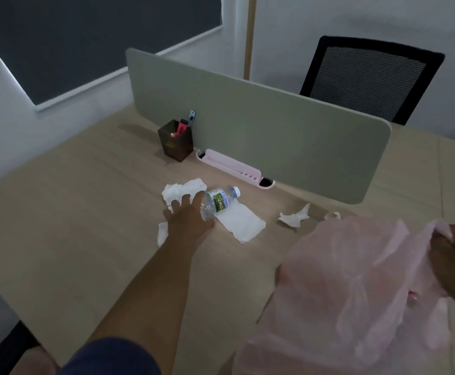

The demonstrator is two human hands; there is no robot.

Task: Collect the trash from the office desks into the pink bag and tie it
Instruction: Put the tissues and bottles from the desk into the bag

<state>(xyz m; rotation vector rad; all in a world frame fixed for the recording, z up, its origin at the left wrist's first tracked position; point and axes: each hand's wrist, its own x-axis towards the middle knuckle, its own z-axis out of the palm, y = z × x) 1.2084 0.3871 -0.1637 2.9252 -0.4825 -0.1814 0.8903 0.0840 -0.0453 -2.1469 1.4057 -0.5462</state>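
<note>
A crushed clear plastic bottle [219, 202] with a green label lies on the wooden desk [72, 212], partly on a flat white tissue [243, 221]. My left hand [188, 216] reaches over the desk with fingers spread, its thumb side against the bottle's base and its fingertips at a crumpled white tissue [185, 188]. A small tissue scrap [162, 234] shows just left of my wrist. Another crumpled tissue [295, 216] lies further right. My right hand [453, 263] grips the rim of the thin pink bag [342, 288], which hangs over the desk's near right side.
A dark pen holder [176, 142] and a pink desk tray [231, 169] stand against the grey-green divider [275, 136]. A black mesh chair [369, 77] is behind the divider. A small pale scrap [333, 215] lies just beyond the bag.
</note>
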